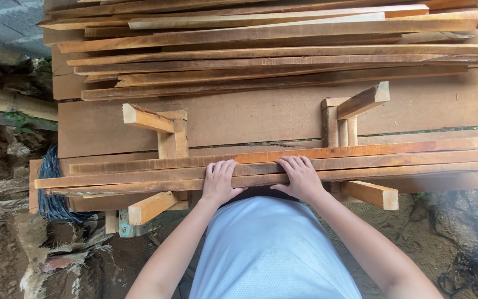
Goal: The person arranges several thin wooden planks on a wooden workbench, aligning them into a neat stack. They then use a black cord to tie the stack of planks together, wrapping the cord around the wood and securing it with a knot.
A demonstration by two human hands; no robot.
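A bundle of long thin wooden slats (394, 158) lies across two small wooden trestles, the left trestle (164, 133) and the right trestle (352, 113). My left hand (219, 181) rests on top of the slats near their middle, fingers curled over the near edge. My right hand (301, 177) lies on the same slats just to the right, fingers spread flat over them. Both hands press on the bundle side by side, directly in front of my body in a light shirt.
Behind the trestles lie wide brown boards (261, 113), and a large stack of more slats (272, 50) sits at the back. A blue bundle of cord (51, 188) is at the left, bare earth and debris (6, 243) below, dark netting (471, 260) at the right.
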